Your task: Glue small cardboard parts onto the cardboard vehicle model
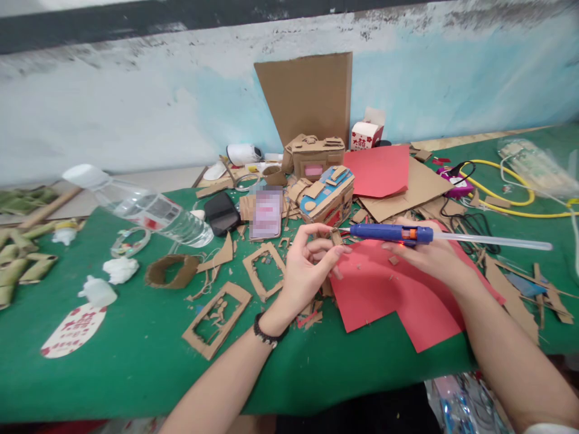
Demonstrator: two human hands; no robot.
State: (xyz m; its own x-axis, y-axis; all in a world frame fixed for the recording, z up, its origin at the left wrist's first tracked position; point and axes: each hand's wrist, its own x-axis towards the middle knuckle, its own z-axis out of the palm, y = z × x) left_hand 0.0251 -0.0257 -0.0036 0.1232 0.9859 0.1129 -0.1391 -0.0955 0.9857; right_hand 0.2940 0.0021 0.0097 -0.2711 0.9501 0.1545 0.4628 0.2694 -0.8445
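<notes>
In my right hand [418, 256] is a blue hot glue gun [377, 232], its tip pointing left and a clear glue stick [493, 240] sticking out of its back. My left hand [312, 253] pinches a small piece of cardboard [336, 236] right at the nozzle; whether they touch is hard to make out. Red paper [375, 289] lies beneath both hands. Just beyond them sits a cardboard model [326, 196] with blue and red patches, and behind it a cardboard camera-like box [314, 157]. Cut cardboard frames [217, 319] lie left of my left hand.
A water bottle [145, 208] leans at the left, near a black case [221, 214] and a phone [265, 212]. Cardboard scraps [511, 295] and a yellow cable [515, 212] lie at the right. A cardboard sheet [310, 96] stands against the wall.
</notes>
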